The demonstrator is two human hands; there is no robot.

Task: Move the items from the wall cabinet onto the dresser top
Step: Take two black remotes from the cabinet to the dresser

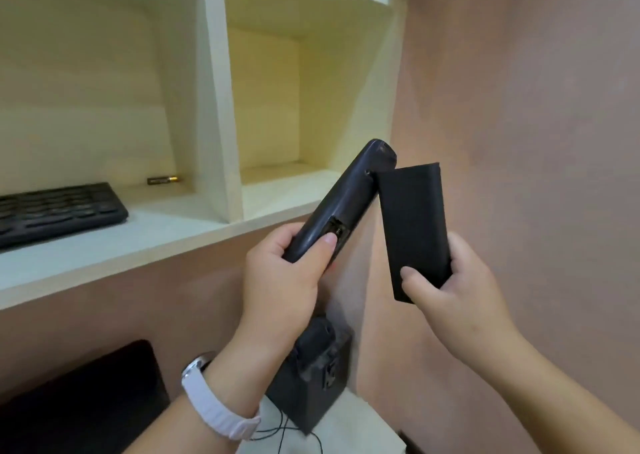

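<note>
Left hand grips a dark remote control at its lower end, thumb pressed beside the open battery compartment; remote tilts up and to the right. Right hand holds a flat black rectangular cover, thumb on its lower face, fingers wrapped behind. The cover's top corner touches or nearly touches the remote near its upper end; cannot tell which. No brand or writing readable on either item.

White watch band on left wrist. Wall cabinet is up and left of the hands: black keyboard on its shelf far left, key legends too blurred to read; a single battery lies behind it, label unreadable. Below the hands, a dark device with thin cables sits on a white surface.
</note>
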